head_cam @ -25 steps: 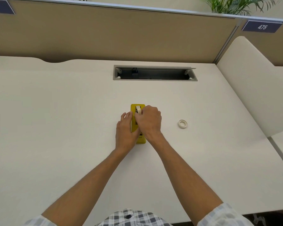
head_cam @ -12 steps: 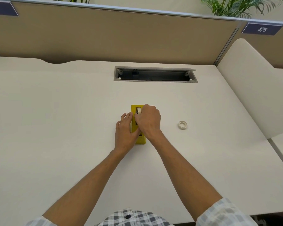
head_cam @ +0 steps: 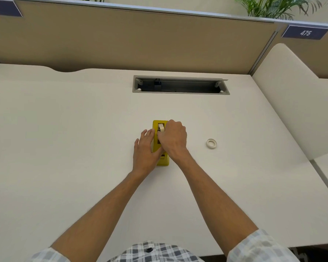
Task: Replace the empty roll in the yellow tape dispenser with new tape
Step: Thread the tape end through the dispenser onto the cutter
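right hand (head_cam: 173, 139) just right of frame centre, fingers curled over the top of the yellow tape dispenser (head_cam: 161, 161), fingertips at a pale tape roll (head_cam: 161, 127) standing on edge in the dispenser's slot; looks like a pinch on the roll, though the knuckles hide the exact contact. left hand (head_cam: 145, 150) just left of centre, fingers straight and together, laid flat against the dispenser's left side, thumb tucked under the right hand. dispenser lying lengthwise on the counter (head_cam: 64, 148), far end toward the upper part of the frame, near end poking out below both hands. small whitish ring of tape (head_cam: 211, 143) flat on the counter to the right of centre, well apart from the hands and the dispenser; new roll or empty core, cannot tell. open grey cable tray (head_cam: 180, 86) set into the counter above centre. beige partition (head_cam: 140, 38) across the top, number plate "475" (head_cam: 304, 32) at upper right, green plant leaves (head_cam: 276, 6) behind it. checked shirt sleeves at the bottom edge.
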